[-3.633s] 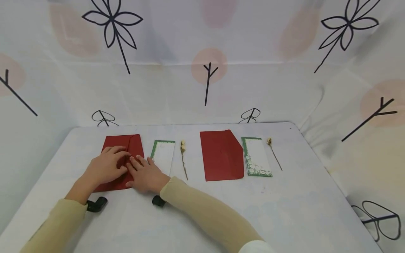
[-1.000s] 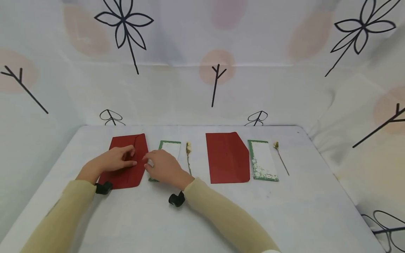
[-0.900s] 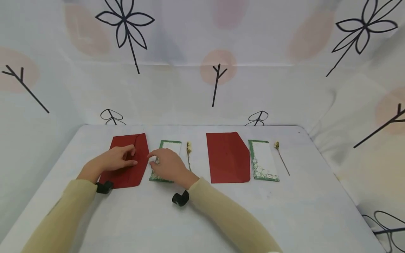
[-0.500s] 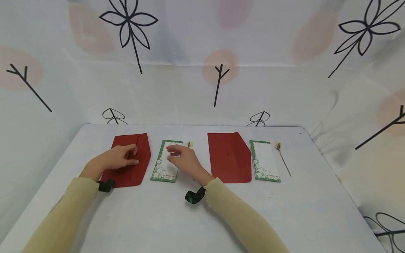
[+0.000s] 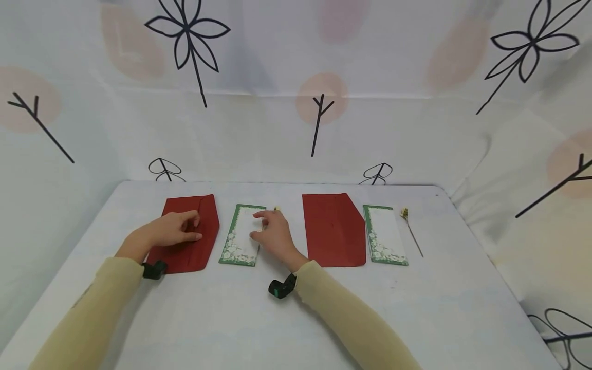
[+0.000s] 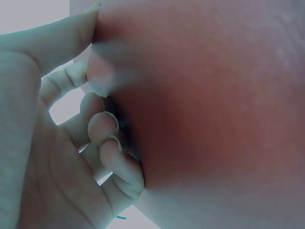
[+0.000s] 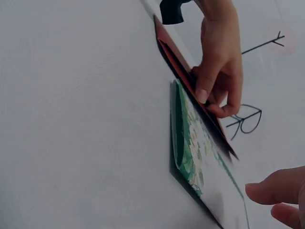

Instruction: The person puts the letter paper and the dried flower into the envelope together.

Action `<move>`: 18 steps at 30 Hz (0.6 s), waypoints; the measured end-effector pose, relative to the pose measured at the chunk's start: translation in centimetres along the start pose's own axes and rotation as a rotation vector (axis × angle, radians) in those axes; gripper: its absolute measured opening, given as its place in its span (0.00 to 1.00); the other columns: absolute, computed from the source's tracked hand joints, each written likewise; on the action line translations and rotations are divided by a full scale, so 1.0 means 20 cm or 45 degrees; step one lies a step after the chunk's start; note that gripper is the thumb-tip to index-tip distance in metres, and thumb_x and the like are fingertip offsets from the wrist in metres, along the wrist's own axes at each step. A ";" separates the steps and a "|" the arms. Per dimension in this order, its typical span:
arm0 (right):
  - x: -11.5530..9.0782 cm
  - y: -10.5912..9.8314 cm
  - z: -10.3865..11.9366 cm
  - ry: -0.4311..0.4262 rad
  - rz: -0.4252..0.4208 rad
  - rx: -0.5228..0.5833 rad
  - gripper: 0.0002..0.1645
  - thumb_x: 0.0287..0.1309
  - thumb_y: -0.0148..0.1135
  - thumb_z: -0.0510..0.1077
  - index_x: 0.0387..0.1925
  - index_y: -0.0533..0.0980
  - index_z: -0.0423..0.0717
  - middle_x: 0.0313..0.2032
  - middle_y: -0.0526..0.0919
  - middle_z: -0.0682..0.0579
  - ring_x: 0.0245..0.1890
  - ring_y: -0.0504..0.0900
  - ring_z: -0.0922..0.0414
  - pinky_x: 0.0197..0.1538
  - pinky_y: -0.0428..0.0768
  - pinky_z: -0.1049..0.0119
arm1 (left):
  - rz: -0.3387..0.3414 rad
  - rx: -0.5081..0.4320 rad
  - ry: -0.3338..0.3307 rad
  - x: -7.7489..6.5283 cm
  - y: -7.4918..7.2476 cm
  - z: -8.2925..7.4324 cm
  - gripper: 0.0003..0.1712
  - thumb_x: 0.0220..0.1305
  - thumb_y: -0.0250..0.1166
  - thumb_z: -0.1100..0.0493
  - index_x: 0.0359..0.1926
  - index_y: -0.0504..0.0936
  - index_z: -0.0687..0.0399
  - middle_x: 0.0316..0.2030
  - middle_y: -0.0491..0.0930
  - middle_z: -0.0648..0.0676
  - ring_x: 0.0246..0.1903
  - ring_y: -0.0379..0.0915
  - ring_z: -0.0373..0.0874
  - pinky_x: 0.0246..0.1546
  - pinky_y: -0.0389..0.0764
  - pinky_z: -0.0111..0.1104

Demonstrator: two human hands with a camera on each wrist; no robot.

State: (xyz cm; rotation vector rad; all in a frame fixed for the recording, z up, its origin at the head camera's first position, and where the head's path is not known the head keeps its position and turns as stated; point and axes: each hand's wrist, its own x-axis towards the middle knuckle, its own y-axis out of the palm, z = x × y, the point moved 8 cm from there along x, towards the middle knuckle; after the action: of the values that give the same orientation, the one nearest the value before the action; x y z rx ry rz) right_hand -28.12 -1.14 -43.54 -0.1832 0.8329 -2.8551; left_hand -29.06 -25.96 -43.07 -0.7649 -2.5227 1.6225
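Observation:
My left hand [image 5: 166, 229] rests on the red envelope [image 5: 205, 252] at the left, its fingers loosely bent. In the left wrist view the fingertips [image 6: 102, 128] meet the red paper. Over the right edge of the green-bordered floral card [image 5: 240, 241] is my right hand [image 5: 276, 236], thumb and fingers apart with nothing visible between them. The right wrist view shows the thumb [image 7: 261, 192] close beside the card [image 7: 190, 148], beyond which the left hand [image 7: 221, 62] touches the envelope. A dried flower [image 5: 276, 208] is mostly hidden behind the right hand; only its yellow head shows.
Farther right on the white table [image 5: 222, 324] lie a second red envelope [image 5: 335, 231], another green-bordered card [image 5: 386, 236] and a dried yellow flower [image 5: 405, 214] with a thin stem. A patterned cloth [image 5: 259, 139] hangs behind the table. Black wrist cameras [image 5: 282, 287] sit at both wrists.
My right hand has left the left envelope and moved right, across the card to its right edge, uncovering most of the card. The left hand has stayed on the envelope.

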 end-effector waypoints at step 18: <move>0.01 0.09 0.07 0.031 0.004 -0.292 0.39 0.39 0.84 0.42 0.56 0.77 0.51 0.55 0.64 0.45 0.48 0.69 0.48 0.49 0.73 0.62 | 0.004 -0.003 -0.010 0.02 0.01 0.02 0.20 0.61 0.71 0.46 0.40 0.69 0.49 0.24 0.72 0.49 0.28 0.70 0.43 0.30 0.72 0.36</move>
State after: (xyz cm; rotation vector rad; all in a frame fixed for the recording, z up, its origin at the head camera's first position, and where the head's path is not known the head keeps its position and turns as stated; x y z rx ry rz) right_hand -27.84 -3.28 -43.38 -0.1744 1.1639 -2.7582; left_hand -29.43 -26.08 -43.58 -0.7651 -2.5309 1.6268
